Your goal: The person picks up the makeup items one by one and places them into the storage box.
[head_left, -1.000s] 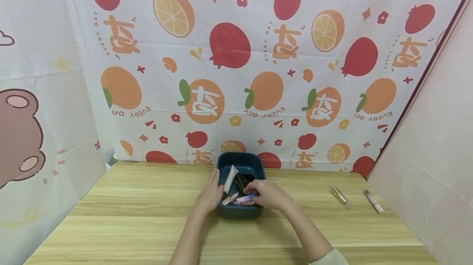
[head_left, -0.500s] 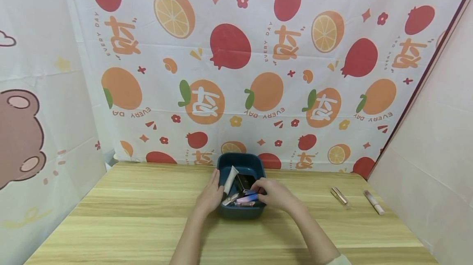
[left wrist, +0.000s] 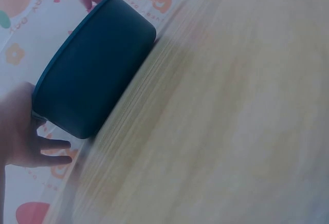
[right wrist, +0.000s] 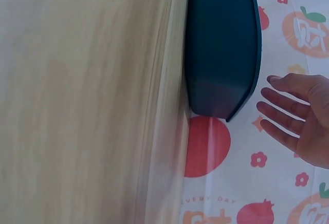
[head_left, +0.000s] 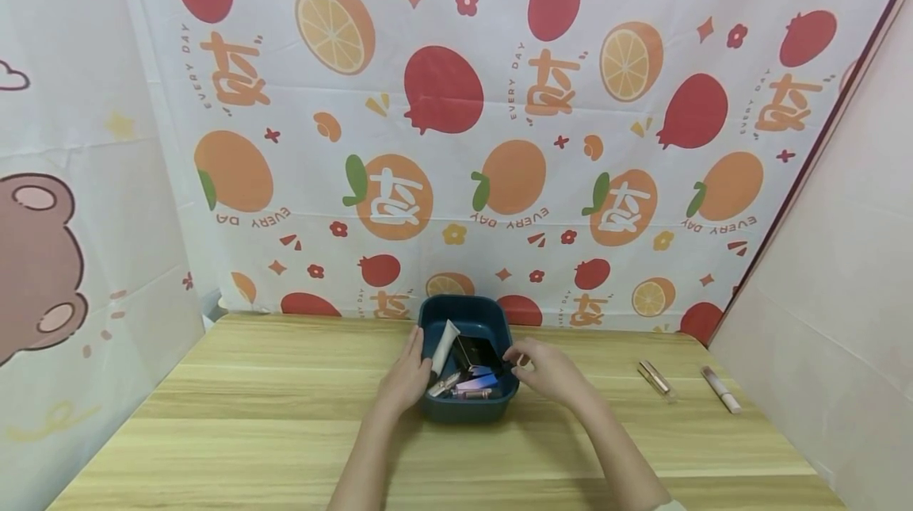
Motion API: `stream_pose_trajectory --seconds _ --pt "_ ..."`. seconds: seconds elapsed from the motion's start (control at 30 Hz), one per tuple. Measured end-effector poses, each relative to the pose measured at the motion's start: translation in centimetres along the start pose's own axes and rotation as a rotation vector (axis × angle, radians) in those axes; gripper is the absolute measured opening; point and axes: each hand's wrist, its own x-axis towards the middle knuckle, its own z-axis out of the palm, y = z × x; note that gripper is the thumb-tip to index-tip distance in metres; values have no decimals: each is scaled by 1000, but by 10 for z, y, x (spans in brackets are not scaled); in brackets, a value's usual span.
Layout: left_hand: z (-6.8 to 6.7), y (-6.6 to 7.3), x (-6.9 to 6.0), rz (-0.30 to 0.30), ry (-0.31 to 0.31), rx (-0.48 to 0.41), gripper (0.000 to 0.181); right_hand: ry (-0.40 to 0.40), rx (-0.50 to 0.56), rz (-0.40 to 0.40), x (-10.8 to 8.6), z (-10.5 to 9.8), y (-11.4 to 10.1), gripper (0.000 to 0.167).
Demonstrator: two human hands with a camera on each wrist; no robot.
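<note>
A dark blue plastic bin (head_left: pixel 464 413) stands on the table against the patterned cloth. In it lie a white squeeze tube (head_left: pixel 445 346), a black box (head_left: pixel 476 352), a blue-purple stick (head_left: pixel 476 381) and several small cosmetic tubes. My left hand (head_left: pixel 405 378) rests against the bin's left side, fingers straight; the left wrist view shows that hand (left wrist: pixel 23 131) at the bin's end. At the right rim is my right hand (head_left: pixel 548 372), close to a slim dark item (head_left: pixel 502 369). In the right wrist view this hand (right wrist: pixel 303 116) has loosely spread fingers, with nothing visible between them.
Right of the bin, a gold-and-clear lipstick tube (head_left: pixel 655 378) and a pinkish lip gloss tube (head_left: pixel 721 390) lie on the wooden table (head_left: pixel 285 408). A fruit-print cloth (head_left: pixel 442 178) hangs behind, and pale cloths close off both sides.
My right hand has drawn back from inside the bin to its right rim, uncovering more of the black box and small tubes. The left hand stays in place.
</note>
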Motion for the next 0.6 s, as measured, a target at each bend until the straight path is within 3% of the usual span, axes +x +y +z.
stream_pose_trajectory --seconds 0.2,0.43,0.6 --pt "1 -1 1 18 18 33 55 43 7 28 -5 -5 11 16" --pt "0 0 -1 102 80 100 52 73 34 47 -10 -10 19 16" --pt "-1 6 1 65 64 140 52 95 34 90 -13 -12 23 15"
